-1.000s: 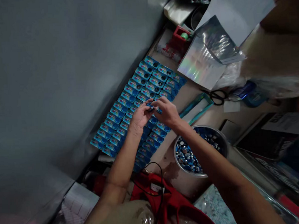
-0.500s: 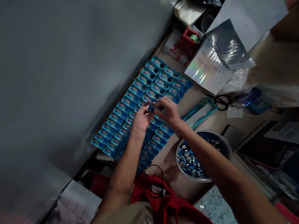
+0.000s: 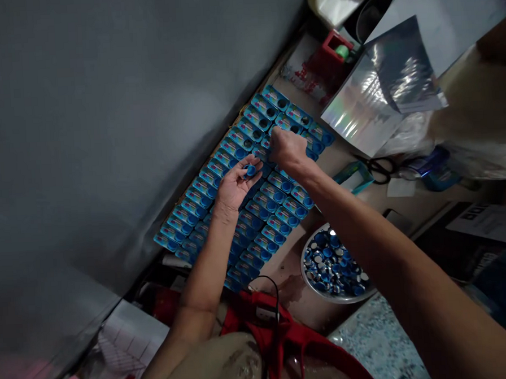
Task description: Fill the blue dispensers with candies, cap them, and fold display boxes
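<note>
Rows of blue cards (image 3: 188,207) lie on the table, most bearing a round blue cap; several near the far end show dark round spots. My left hand (image 3: 238,182), palm up over the rows, holds a small blue cap (image 3: 250,170) in its fingers. To its right, my right hand (image 3: 288,148) is closed and turned down over the upper rows; its fingertips and anything in them are hidden. A round metal bowl (image 3: 305,277) of loose blue and silver caps sits below my right forearm.
Silvery foil sheets (image 3: 379,87), a red holder (image 3: 333,52) and black scissors (image 3: 379,169) lie to the upper right. A teal frame (image 3: 356,178) is beside my right forearm. A grey wall (image 3: 104,107) borders the left.
My hands have parted. My right hand has moved up and right over the upper rows; my left has shifted slightly left and up with its fingers more spread, showing the blue cap.
</note>
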### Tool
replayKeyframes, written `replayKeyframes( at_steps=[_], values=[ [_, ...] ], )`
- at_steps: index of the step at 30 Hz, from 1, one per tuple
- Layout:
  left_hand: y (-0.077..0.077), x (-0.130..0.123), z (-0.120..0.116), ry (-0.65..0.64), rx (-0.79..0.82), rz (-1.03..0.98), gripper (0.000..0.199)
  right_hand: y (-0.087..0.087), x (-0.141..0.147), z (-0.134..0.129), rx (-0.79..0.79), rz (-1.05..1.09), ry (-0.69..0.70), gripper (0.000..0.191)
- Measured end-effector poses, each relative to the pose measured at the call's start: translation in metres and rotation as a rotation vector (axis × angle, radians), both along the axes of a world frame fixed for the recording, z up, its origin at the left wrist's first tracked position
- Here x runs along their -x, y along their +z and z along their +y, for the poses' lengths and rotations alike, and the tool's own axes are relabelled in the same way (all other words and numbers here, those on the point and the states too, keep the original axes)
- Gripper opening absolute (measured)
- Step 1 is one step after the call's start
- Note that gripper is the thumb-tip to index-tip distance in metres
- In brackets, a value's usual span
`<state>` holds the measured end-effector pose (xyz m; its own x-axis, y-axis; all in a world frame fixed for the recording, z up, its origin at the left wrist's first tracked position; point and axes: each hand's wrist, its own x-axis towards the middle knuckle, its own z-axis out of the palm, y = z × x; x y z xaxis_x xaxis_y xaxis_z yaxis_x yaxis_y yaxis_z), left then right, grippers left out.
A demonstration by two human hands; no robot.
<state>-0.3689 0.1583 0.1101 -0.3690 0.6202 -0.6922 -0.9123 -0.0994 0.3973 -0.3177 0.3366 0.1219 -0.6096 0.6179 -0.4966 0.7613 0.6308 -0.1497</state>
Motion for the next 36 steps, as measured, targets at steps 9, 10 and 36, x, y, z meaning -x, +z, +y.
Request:
replayKeyframes(
  at_steps=[9, 10, 36],
  values=[
    [0.019, 0.001, -0.011, 0.032, 0.121, -0.037, 0.032, 0.024, -0.028, -0.034, -0.005, 0.192, 0.021, 0.018],
    [0.018, 0.0, -0.011, 0.033, 0.122, -0.044, 0.033, 0.021, -0.037, -0.045, 0.013, 0.299, 0.024, 0.02],
    [0.002, 0.006, 0.035, -0.078, -0.038, -0.105, 0.032, -0.012, -0.011, 0.043, -0.005, 0.084, -0.143, 0.017]
  ],
)
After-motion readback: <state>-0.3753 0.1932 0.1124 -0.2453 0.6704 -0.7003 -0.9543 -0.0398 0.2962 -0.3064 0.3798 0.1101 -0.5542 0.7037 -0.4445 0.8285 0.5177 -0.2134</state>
